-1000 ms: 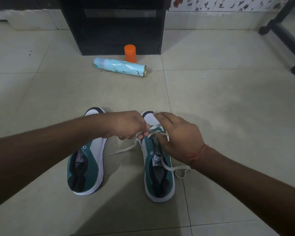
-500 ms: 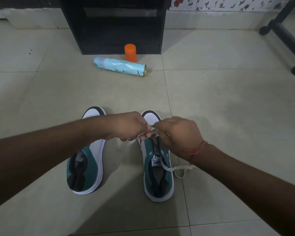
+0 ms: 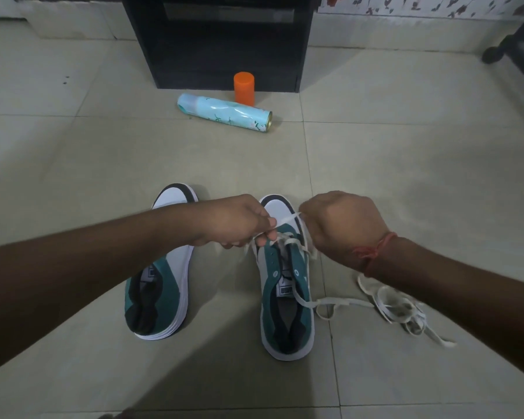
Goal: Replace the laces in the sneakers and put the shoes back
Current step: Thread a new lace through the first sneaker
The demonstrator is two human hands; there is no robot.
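Note:
Two teal-and-white sneakers stand on the tiled floor, toes pointing away. The left sneaker (image 3: 161,285) has no lace and is partly hidden by my left forearm. Over the right sneaker (image 3: 285,297), my left hand (image 3: 239,222) pinches a white lace (image 3: 288,220) at the front eyelets. My right hand (image 3: 342,225), with a red thread on the wrist, grips the same lace from the right side. The lace runs taut between both hands. A loose heap of white lace (image 3: 397,309) lies on the floor to the right of that shoe.
A light-blue spray can (image 3: 224,113) lies on its side farther ahead, with an orange cap (image 3: 244,87) upright behind it. A black cabinet (image 3: 221,40) stands at the back. A black chair base (image 3: 518,52) is at the upper right.
My right hand has pulled the lace up and to the right, away from my left hand. More loose lace shows on the floor at the right.

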